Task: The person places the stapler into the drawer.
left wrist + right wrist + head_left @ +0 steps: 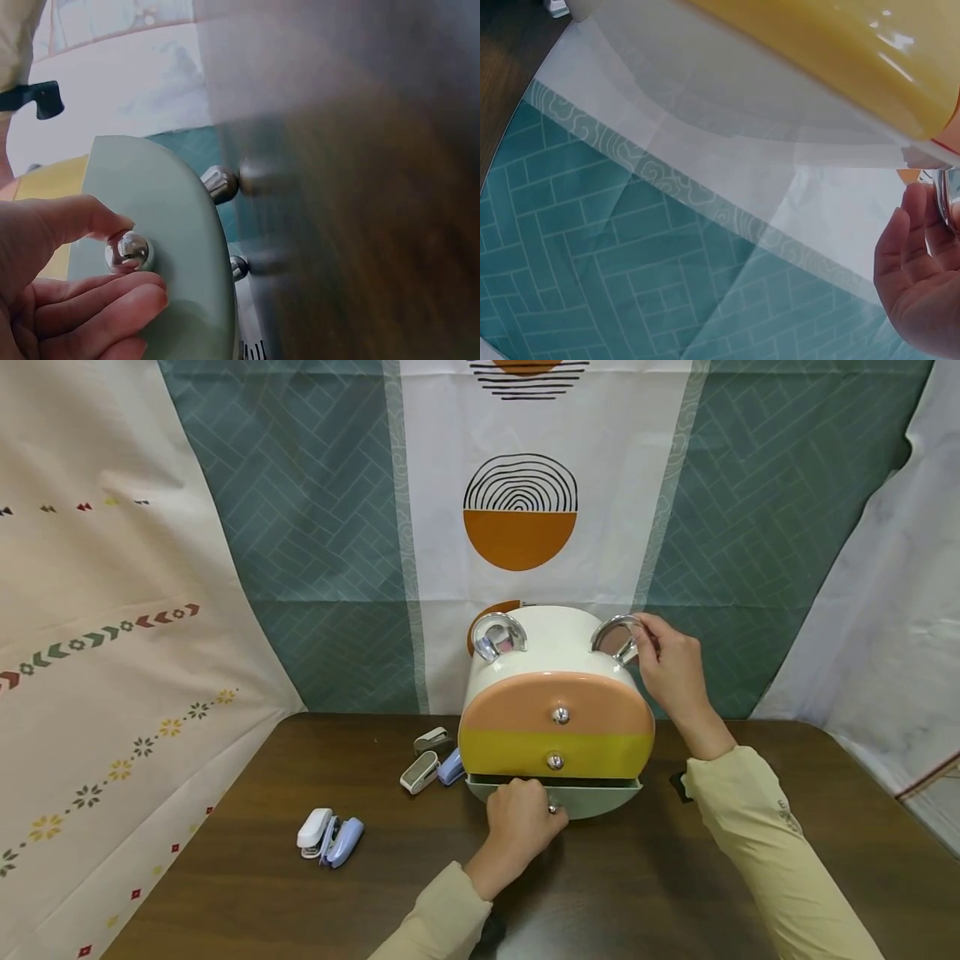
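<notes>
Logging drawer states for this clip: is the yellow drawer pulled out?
No, the yellow drawer sits flush below the orange drawer; only the green drawer stands out.

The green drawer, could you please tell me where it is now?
In the head view, the green drawer is right of centre, just below the yellow drawer, with the left hand at its knob.

drawer cabinet (555,643)'s white, peach top drawer (510,708), yellow middle drawer (510,756), sage green bottom drawer (600,800). dark brown tabletop (247,802), teal herringbone curtain (315,527) lol
</notes>
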{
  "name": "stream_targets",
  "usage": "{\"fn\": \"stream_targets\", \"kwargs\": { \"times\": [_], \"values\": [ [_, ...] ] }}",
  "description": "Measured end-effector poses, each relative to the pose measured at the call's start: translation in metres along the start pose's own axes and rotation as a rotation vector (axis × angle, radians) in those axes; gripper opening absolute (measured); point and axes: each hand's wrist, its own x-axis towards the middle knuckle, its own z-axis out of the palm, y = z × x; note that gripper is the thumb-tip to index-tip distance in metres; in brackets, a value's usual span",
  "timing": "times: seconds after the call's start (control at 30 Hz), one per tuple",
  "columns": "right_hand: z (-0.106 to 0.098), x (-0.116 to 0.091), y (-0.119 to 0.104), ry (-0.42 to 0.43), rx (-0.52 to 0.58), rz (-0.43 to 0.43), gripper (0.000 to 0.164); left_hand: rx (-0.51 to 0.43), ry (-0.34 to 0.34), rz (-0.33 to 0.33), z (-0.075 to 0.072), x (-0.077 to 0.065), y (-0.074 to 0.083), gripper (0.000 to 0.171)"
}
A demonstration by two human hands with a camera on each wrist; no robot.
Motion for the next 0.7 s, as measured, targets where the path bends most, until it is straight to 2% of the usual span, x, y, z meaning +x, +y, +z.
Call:
{"fn": "stream_targets", "kwargs": {
  "times": [0.23,0.5,0.7],
  "values": [
    [-0.002,0.0,-0.001,-0.004,0.01,0.003,0.022,-0.007,-0.07,0.006,-0.009,-0.012,0.005,0.051],
    [-0.001,0.0,-0.002,-0.002,0.007,0.0,0.022,0.043,-0.003,0.06,-0.015,-0.029,0.009,0.047],
    [-0.002,-0.002,-0.003,0.002,-0.005,-0.002,0.022,0.066,0.001,0.067,-0.022,-0.041,0.014,0.049]
  ]
}}
